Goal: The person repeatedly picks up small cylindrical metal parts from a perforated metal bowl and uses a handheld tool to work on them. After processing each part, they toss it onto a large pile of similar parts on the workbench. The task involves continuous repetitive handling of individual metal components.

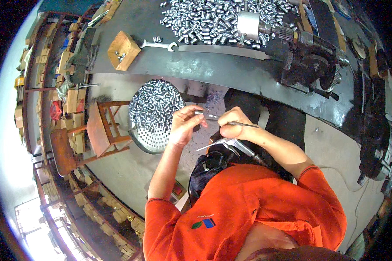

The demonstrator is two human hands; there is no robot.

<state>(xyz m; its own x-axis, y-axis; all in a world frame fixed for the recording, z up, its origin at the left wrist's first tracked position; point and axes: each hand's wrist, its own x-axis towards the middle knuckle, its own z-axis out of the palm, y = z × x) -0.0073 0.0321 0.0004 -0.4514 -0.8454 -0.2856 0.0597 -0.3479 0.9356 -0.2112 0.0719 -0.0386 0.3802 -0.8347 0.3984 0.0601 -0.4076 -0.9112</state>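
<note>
My left hand [187,124] pinches a small shiny metal sleeve [199,112] between thumb and fingertips. Opposite it, my right hand [235,122] is closed around a thin dark metal rod [245,125] with a tapered end, perhaps a slim file; its tail sticks out past the wrist. The front end of the rod points toward the sleeve, and a narrow gap seems to lie between them. Below my right hand an air blow gun [225,142] with a coiled metal hose guard rests at my lap. Left of my hands sits a perforated metal basket [150,141] heaped with small metal sleeves.
Ahead, a dark workbench [161,65] carries a big pile of metal sleeves [204,21], an open-end wrench [159,45], a long flat file [222,51], a wooden box [124,50] and a chucked machine [309,61]. A wooden chair [100,130] and loaded shelves [41,61] stand left.
</note>
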